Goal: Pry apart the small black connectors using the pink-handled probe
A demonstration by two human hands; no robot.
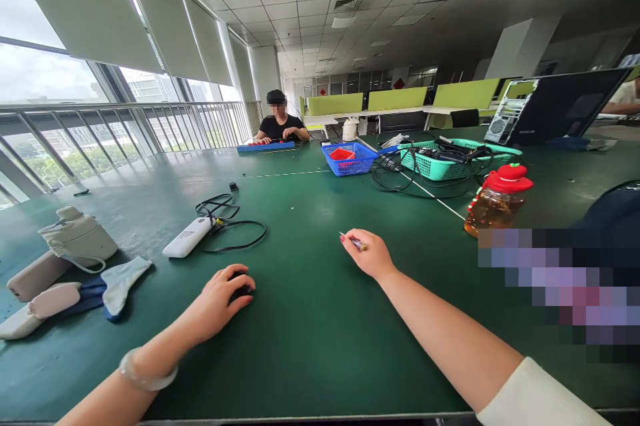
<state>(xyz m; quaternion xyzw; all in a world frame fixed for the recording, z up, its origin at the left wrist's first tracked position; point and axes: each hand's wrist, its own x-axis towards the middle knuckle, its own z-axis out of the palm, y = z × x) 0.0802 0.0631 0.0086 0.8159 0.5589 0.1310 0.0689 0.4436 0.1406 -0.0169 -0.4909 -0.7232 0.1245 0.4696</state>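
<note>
My right hand is closed around a slim pointed tool, its thin tip sticking out to the left and a yellowish end showing by the palm. Whether it is a pen or a small blade is too small to tell. My left hand rests on the green table, fingers curved and apart from the thumb, with a dark shadow beneath them and no object visible in it. Beyond that hand lies a white power bank with a looped black cable.
At left are a grey bottle, a phone and a folded cloth. Farther back stand a blue basket and a green basket of cables. A red-lidded bottle stands at right. Another person sits across.
</note>
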